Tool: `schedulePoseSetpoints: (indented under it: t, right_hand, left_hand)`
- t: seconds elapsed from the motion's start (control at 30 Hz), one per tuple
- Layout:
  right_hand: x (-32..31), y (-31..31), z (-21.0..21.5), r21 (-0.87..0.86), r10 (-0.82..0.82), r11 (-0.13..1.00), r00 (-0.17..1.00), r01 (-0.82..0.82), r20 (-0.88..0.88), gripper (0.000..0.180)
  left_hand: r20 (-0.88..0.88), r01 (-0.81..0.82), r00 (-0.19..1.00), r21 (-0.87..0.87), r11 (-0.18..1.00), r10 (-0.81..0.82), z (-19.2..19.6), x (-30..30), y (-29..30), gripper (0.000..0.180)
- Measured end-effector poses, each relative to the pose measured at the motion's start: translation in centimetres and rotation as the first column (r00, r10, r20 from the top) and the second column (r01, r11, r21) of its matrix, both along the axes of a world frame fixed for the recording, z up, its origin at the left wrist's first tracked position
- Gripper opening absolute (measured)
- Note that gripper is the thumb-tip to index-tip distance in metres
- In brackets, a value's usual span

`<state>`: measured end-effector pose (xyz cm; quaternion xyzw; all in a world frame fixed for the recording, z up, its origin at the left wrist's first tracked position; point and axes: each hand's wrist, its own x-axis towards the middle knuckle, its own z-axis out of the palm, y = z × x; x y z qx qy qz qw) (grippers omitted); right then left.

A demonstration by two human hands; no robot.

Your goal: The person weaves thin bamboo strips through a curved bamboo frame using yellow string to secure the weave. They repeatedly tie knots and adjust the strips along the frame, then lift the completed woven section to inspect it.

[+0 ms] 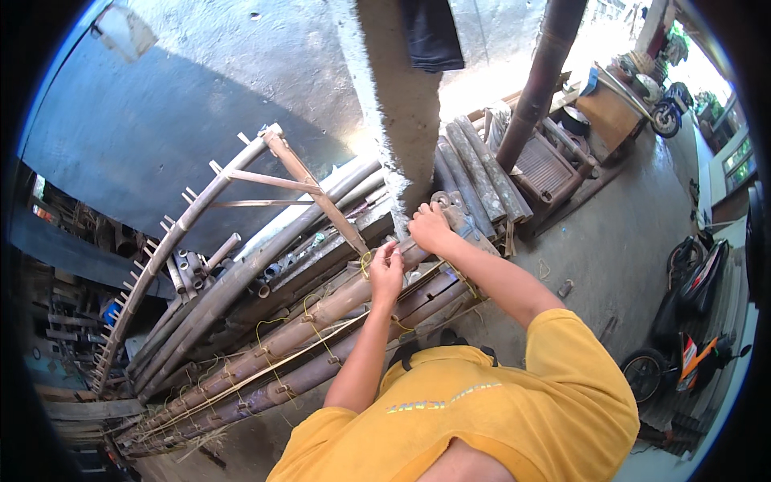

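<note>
My left hand (387,271) is held at the upper end of a long brown bamboo pole (345,299), its fingertips pinched together beside a loop of yellow cord (365,263). Whatever sits in the pinch is too small to make out. Just beyond it, my right hand (430,228) curls its fingers down at the pole's end, and what they close on is hidden. Yellow cord ties stick out at intervals along the pole. A second bamboo pole (329,361) runs parallel on my side, with thin split strips lying between the two.
A bamboo frame with short pegs (173,237) leans at the left. Stacked bamboo lengths (482,173) lie past a concrete post (405,104). An upright dark bamboo post (540,84) stands right of it. Motorcycles (687,321) are parked on the concrete floor (578,249) at the right.
</note>
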<state>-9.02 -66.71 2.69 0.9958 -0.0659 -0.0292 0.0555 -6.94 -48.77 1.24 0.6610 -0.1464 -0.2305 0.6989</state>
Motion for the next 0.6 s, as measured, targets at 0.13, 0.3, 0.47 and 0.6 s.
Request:
schedulePoseSetpoints:
  t: [0.13, 0.3, 0.47, 0.6]
  right_hand:
    - [-2.7, 0.6, 1.5, 0.157, 0.261, 0.950, 0.963, -0.270, 0.073, 0.023]
    - [-7.4, 1.3, 4.5, 0.281, 0.202, 0.904, 0.902, -0.321, 0.381, 0.015]
    - [-7.6, 0.0, 3.9, 0.617, -0.171, 0.779, 0.911, -0.108, 0.375, 0.016]
    - [-5.0, -0.4, 4.0, 0.652, -0.258, 0.758, 0.909, -0.020, 0.327, 0.018]
  left_hand:
    - [-0.063, -0.019, 0.998, 0.027, 0.999, 0.021, -3.3, 1.4, -0.8, 0.030]
    - [0.145, 0.155, 0.976, 0.052, 0.987, -0.161, -7.0, 1.7, -3.9, 0.030]
    - [0.217, 0.104, 0.967, 0.157, 0.982, -0.137, -3.0, 0.2, -4.6, 0.027]
    - [0.128, 0.105, 0.984, 0.166, 0.980, -0.127, -3.4, 0.7, -4.5, 0.029]
